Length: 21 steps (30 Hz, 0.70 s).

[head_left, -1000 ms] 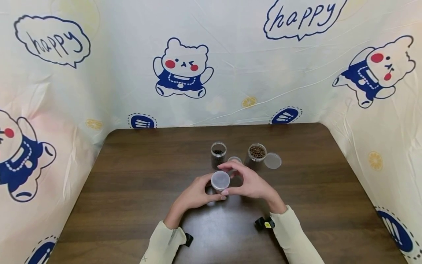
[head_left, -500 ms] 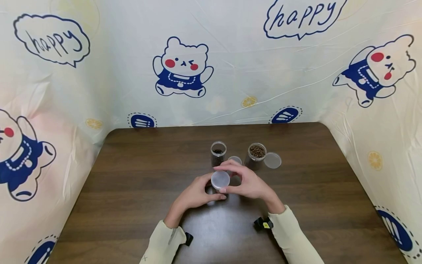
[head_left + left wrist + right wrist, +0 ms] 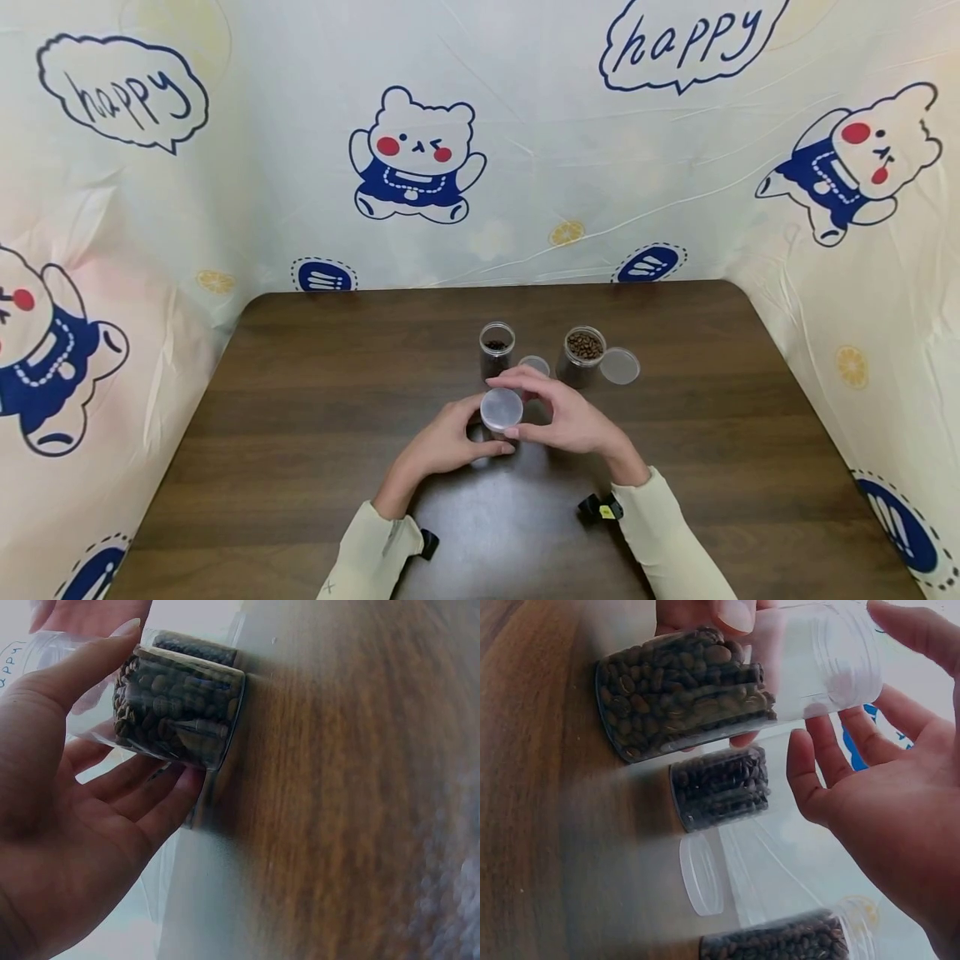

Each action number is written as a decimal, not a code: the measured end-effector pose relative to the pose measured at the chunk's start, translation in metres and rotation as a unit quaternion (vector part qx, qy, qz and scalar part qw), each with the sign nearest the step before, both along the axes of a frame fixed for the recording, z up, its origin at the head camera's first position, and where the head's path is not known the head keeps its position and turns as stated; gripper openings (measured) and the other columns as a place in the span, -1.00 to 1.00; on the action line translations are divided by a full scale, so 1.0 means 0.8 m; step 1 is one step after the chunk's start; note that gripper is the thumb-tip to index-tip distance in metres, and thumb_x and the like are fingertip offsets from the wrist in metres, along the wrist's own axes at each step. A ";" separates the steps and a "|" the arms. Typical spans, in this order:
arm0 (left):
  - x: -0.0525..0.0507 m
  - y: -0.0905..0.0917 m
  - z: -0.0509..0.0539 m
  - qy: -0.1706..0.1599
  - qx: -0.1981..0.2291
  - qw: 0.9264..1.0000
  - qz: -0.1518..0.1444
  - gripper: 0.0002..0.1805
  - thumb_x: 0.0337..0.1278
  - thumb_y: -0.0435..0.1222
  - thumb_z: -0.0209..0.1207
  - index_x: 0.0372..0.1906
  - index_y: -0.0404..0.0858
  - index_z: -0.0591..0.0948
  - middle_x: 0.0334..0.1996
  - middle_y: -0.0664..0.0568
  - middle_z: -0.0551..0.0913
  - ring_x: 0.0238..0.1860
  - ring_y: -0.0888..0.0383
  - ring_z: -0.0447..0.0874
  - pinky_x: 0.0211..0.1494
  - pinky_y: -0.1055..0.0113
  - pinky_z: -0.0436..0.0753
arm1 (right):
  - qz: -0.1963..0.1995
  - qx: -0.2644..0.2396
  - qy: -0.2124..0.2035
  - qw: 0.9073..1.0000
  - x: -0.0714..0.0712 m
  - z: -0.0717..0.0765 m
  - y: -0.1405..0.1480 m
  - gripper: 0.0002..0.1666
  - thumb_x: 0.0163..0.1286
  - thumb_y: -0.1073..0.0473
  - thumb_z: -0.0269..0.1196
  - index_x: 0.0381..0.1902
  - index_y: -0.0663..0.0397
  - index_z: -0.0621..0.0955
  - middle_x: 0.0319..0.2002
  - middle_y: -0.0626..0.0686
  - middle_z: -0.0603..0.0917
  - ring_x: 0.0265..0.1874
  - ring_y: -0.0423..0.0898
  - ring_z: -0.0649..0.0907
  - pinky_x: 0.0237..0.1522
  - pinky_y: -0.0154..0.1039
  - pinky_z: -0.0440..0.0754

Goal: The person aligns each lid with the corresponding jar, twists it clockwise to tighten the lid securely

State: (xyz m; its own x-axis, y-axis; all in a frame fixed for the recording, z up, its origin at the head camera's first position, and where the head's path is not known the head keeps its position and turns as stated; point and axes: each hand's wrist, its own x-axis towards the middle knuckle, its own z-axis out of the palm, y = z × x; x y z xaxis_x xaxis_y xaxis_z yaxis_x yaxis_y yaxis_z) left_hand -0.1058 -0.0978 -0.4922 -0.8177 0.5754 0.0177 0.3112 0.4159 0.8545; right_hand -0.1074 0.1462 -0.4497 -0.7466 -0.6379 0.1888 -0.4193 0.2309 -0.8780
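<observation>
- Since the jar (image 3: 799,671) is boxed in btwn my hands, the relation that matters IMO is top vs. bottom: lid (image 3: 502,408) = R side, body = L side.
- L grip (image 3: 450,435): clamped round the body from the left, thumb on the near face, fingers round the far one.
- R grip (image 3: 573,414): pinching the lid's edge from the right, thumb near side, fingers far side, palm well off the jar. So R's def. the nearer one to the lid.
- Long axis = vertical. Wrist cams make it look sideways, prob. just cam angle. Base looks to be on the surface (image 3: 337,367), brown beans (image 3: 675,697) filling roughly the lower part, clear space above.
- IMO any twist wants to run round that upright axis, w/ L bracing low. Tilt it and R could slip off the edge.
- FYI 2 open jars sit just beyond: dark-bean jar (image 3: 496,362) straight behind, brown-bean jar (image 3: 579,362) back-right, so R's knuckles don't have much room that way.
</observation>
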 end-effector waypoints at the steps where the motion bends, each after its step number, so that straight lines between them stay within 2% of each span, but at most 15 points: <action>1: 0.000 0.000 0.000 -0.001 0.000 1.000 0.001 -0.33 0.08 0.06 0.55 0.30 0.08 0.59 0.17 0.28 0.72 0.19 0.26 0.69 0.33 0.12 0.63 | -0.002 0.002 0.002 1.000 0.000 0.000 -0.001 -0.30 0.39 0.12 0.47 0.45 -0.24 0.53 0.37 -0.05 0.54 0.20 -0.12 0.53 0.09 0.01 0.65; 4: 0.000 0.001 0.001 -0.003 0.002 1.000 0.001 -0.34 0.08 0.05 0.55 0.29 0.08 0.59 0.15 0.28 0.73 0.17 0.26 0.69 0.32 0.13 0.64 | -0.021 0.005 0.003 1.000 0.001 0.000 -0.004 -0.32 0.35 0.10 0.51 0.40 -0.22 0.57 0.29 -0.07 0.59 0.14 -0.14 0.55 0.05 0.01 0.65; 8: 0.001 0.000 0.002 -0.001 0.005 1.000 0.003 -0.37 0.08 0.04 0.55 0.26 0.10 0.60 0.12 0.30 0.73 0.13 0.27 0.69 0.30 0.15 0.64 | -0.054 0.008 0.004 0.999 0.001 0.001 -0.012 -0.32 0.22 0.03 0.60 0.28 -0.12 0.62 0.13 -0.08 0.64 0.09 -0.15 0.58 0.10 -0.03 0.66; 11: 0.001 0.000 0.001 0.001 0.007 1.000 0.004 -0.39 0.08 0.04 0.55 0.25 0.12 0.61 0.10 0.31 0.74 0.11 0.28 0.69 0.29 0.15 0.65 | -0.064 0.015 0.007 0.998 0.001 0.002 -0.014 -0.29 0.15 0.01 0.64 0.24 -0.05 0.63 0.06 -0.09 0.65 0.07 -0.16 0.58 0.13 -0.03 0.66; 17: 0.001 0.000 -0.001 0.005 0.001 1.000 0.003 -0.39 0.10 0.03 0.54 0.26 0.12 0.61 0.10 0.31 0.74 0.12 0.29 0.69 0.30 0.17 0.64 | -0.039 0.007 0.006 0.999 -0.001 0.002 -0.004 -0.18 0.18 0.11 0.62 0.38 -0.09 0.56 0.23 -0.03 0.62 0.21 -0.14 0.56 0.22 -0.02 0.67; 21: 0.001 0.000 0.001 -0.001 -0.001 1.000 0.003 -0.35 0.08 0.08 0.54 0.28 0.11 0.59 0.13 0.30 0.73 0.15 0.28 0.69 0.32 0.13 0.63 | -0.007 0.001 0.006 1.000 -0.002 0.000 0.001 -0.24 0.31 0.11 0.54 0.44 -0.13 0.53 0.35 0.01 0.57 0.26 -0.09 0.53 0.22 -0.06 0.64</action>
